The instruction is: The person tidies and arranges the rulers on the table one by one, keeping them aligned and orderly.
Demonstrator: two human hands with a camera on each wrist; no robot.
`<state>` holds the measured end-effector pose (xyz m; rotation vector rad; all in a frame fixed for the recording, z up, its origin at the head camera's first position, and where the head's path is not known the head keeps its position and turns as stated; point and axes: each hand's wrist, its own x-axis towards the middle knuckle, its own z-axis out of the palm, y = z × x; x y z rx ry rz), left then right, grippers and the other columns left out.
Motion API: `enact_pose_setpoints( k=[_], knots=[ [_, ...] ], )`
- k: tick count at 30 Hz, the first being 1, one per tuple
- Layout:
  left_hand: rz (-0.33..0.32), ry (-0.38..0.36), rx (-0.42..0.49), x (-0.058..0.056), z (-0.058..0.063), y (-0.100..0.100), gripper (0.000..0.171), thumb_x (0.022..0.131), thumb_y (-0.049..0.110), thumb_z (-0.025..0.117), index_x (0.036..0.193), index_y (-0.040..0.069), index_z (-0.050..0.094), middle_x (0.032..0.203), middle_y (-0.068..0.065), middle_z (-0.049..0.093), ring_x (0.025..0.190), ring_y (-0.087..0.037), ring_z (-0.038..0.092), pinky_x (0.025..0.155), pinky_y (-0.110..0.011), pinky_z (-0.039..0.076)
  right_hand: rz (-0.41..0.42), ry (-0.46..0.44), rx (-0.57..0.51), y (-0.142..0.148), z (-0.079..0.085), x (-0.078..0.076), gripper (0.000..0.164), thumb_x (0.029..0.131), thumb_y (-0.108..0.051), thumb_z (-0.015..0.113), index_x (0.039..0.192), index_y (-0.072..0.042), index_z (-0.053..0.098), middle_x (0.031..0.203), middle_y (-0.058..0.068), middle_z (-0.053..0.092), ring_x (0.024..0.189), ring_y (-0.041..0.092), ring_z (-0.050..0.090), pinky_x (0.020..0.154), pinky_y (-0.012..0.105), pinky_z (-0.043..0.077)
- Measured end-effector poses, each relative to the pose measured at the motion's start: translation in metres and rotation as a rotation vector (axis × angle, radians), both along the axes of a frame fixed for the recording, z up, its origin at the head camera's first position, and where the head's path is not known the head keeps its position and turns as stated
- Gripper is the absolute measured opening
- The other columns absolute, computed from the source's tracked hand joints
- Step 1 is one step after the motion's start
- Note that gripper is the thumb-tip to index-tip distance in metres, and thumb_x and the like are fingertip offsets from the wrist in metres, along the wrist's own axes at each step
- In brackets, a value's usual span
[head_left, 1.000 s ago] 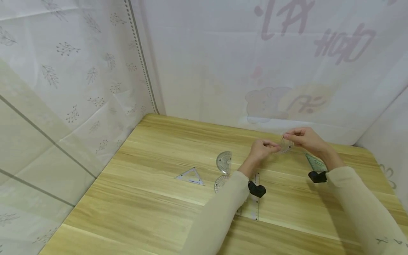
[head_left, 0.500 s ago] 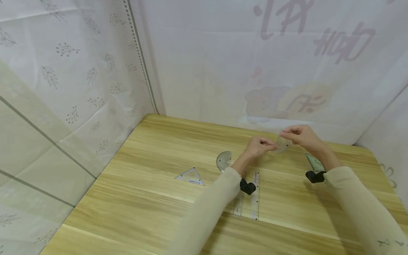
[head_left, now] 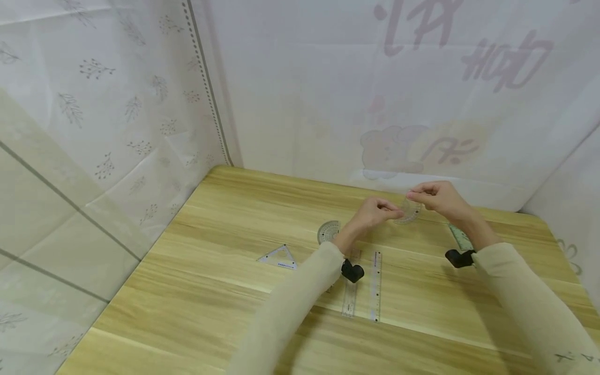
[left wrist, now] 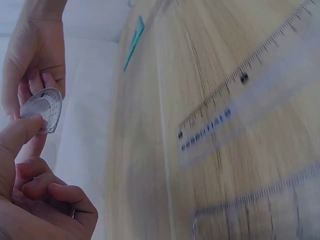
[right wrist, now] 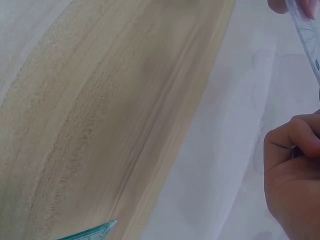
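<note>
Between both hands, above the far part of the table, a clear protractor (head_left: 410, 210) is held up. My left hand (head_left: 375, 213) pinches its lower left corner between thumb and finger; in the left wrist view the thumb lies on the face of the protractor (left wrist: 46, 107). The upper edge is pinched by my right hand (head_left: 440, 199). In the right wrist view only a strip of the protractor (right wrist: 306, 35) shows at the upper right, beside the curled fingers of the right hand (right wrist: 295, 170).
A second protractor (head_left: 328, 232) lies partly behind the left wrist. Left of it is a clear set square (head_left: 281, 257). Two clear rulers, one at the middle (head_left: 349, 299) and one to its right (head_left: 376, 286), lie lengthwise. A green set square (head_left: 461, 237) sits by the right wrist.
Both hands have drifted left and slightly up with the protractor between them. The left forearm has shifted left, uncovering more of the rulers and covering the lower protractor.
</note>
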<state>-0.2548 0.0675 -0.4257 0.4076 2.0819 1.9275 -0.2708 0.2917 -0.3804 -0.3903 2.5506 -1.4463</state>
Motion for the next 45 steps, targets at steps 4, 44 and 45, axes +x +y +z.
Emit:
enact_pose_setpoints(
  k=[4,44,45],
  knots=[
    [-0.018,0.025,-0.016,0.0,0.002,-0.006,0.012,0.091,0.013,0.079,0.096,0.002,0.079,0.087,0.005,0.071,0.078,-0.009,0.058,0.071,-0.024,0.046,0.028,0.005,0.002,-0.004,0.001,0.0,0.034,0.1,-0.03,0.069,0.114,0.001,0.072,0.098,0.004,0.066,0.076,0.018,0.044,0.073,0.038,0.044],
    [-0.082,0.053,-0.069,0.022,0.009,-0.075,0.021,0.095,0.024,0.075,0.105,0.006,0.078,0.093,0.002,0.067,0.081,-0.01,0.049,0.073,-0.026,0.041,0.149,0.013,-0.059,-0.057,-0.004,0.008,0.03,0.101,-0.028,0.068,0.108,0.0,0.073,0.092,0.008,0.064,0.072,0.022,0.044,0.066,0.038,0.045],
    [-0.079,0.051,-0.077,0.023,0.009,-0.078,0.02,0.095,0.025,0.076,0.105,0.007,0.078,0.094,0.003,0.068,0.082,-0.01,0.05,0.073,-0.027,0.042,0.152,0.012,-0.06,-0.059,-0.005,0.008,0.029,0.101,-0.029,0.068,0.107,-0.001,0.073,0.092,0.009,0.064,0.073,0.022,0.044,0.066,0.039,0.045]
  ],
)
